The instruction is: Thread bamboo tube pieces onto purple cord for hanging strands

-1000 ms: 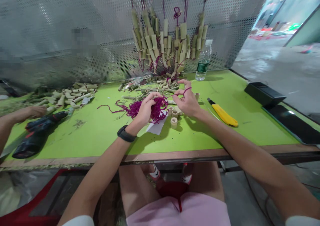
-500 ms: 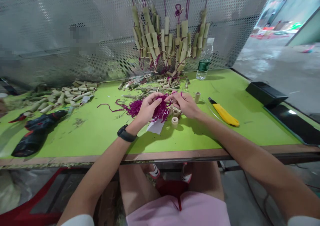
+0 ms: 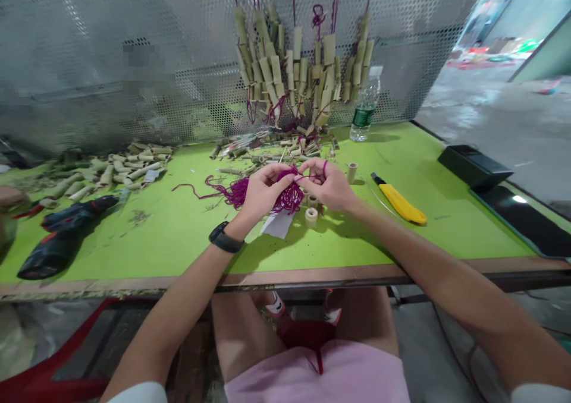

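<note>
Purple cord (image 3: 289,201) lies in a loose tangle on the table, with a tail trailing off to the left. My left hand (image 3: 266,190) is closed, its thumb and fingertips pinching the cord at the top of the tangle. Close beside it, my right hand (image 3: 329,184) pinches the same cord, and a loop of it circles one finger. Below the hands are short cut bamboo rings (image 3: 311,215), partly hidden by my right hand. A white paper scrap (image 3: 277,224) sticks out from under the tangle.
A yellow utility knife (image 3: 401,203), a bamboo tube (image 3: 352,173), a black box (image 3: 473,165) and a phone (image 3: 526,216) lie to the right. A water bottle (image 3: 363,112) stands behind. Leftward are a cordless drill (image 3: 66,230), a bamboo pile (image 3: 134,165) and another person's hand (image 3: 11,197). Strung bamboo pieces (image 3: 303,73) hang behind.
My right hand has shifted slightly, bringing its fingertips closer to my left hand, with the cord still pinched. Another person's hand has come in at the left edge.
</note>
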### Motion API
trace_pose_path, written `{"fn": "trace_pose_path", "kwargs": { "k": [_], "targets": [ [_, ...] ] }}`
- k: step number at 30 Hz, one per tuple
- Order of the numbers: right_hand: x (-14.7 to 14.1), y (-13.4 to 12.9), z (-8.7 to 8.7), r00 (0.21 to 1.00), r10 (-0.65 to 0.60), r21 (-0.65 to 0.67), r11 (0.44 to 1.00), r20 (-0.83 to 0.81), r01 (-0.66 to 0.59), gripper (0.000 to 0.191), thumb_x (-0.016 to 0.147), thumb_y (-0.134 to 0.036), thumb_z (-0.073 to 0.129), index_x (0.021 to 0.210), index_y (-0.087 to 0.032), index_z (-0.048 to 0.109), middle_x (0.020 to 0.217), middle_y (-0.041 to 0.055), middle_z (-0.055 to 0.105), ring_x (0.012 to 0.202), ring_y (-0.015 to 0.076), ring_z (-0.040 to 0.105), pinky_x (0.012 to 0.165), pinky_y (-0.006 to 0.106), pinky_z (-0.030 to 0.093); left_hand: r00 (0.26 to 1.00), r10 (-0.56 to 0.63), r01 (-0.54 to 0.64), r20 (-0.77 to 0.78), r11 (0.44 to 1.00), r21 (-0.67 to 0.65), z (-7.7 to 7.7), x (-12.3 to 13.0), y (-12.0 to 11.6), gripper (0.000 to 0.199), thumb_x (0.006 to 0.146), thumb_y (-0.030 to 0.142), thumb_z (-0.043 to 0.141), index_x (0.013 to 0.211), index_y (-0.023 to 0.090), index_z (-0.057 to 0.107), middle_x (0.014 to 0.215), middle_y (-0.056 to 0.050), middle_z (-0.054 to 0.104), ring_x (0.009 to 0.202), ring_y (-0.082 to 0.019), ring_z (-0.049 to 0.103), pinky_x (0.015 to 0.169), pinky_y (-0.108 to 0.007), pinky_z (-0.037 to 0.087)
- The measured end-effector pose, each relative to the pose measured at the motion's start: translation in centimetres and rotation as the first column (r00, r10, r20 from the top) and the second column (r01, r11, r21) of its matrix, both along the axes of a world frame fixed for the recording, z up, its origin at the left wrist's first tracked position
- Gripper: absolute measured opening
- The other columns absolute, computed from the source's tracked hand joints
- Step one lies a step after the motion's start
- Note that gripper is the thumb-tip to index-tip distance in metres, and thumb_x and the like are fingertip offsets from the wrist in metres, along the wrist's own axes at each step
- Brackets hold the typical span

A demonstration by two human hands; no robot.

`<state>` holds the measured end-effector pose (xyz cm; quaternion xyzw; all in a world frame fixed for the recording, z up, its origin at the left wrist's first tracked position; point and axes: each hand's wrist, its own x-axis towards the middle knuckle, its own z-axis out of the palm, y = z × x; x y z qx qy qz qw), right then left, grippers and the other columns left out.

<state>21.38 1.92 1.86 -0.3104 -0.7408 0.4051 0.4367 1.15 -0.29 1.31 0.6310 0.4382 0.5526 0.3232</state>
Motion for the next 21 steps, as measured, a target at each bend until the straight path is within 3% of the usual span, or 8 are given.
{"fn": "trace_pose_path", "kwargs": {
  "k": [8,15,21],
  "targets": [
    [0.0,0.3,-0.3,0.997,-0.077,0.066,0.995,0.008,0.077,0.041,0.093,-0.061,0.079,0.098,-0.021,0.071,0.061,-0.0051,0.049,0.055,0.013,0.038,0.051,0.03,0.025,0.999,0.012,-0.008,-0.053,0.996,0.085,-0.1,0.3,-0.2,0.022,0.093,0.037,0.081,0.106,0.019,0.083,0.11,-0.01,0.085,0.102,-0.023,0.081,0.097,-0.041,0.068],
    [-0.1,-0.1,-0.2,0.988,-0.151,0.159,0.977,0.036,0.143,0.017,0.092,-0.037,0.074,0.092,-0.02,0.074,0.058,-0.005,0.049,0.055,0.0131,0.039,0.055,0.031,0.029,0.995,0.021,-0.006,-0.099,0.989,0.151,0.0,0.8,-0.7,0.015,0.092,0.03,0.077,0.098,0.019,0.084,0.106,-0.009,0.086,0.098,-0.022,0.08,0.093,-0.039,0.067],
    [-0.3,0.1,-0.2,0.993,-0.117,0.025,0.993,-0.002,0.117,0.014,0.085,-0.032,0.071,0.089,-0.019,0.07,0.063,-0.0032,0.055,0.058,0.0127,0.042,0.056,0.029,0.032,0.995,0.014,-0.002,-0.101,0.994,0.111,-0.1,1.1,-0.7,0.009,0.091,0.026,0.074,0.093,0.019,0.078,0.1,-0.007,0.083,0.09,-0.019,0.076,0.085,-0.034,0.065]
  ]
}}
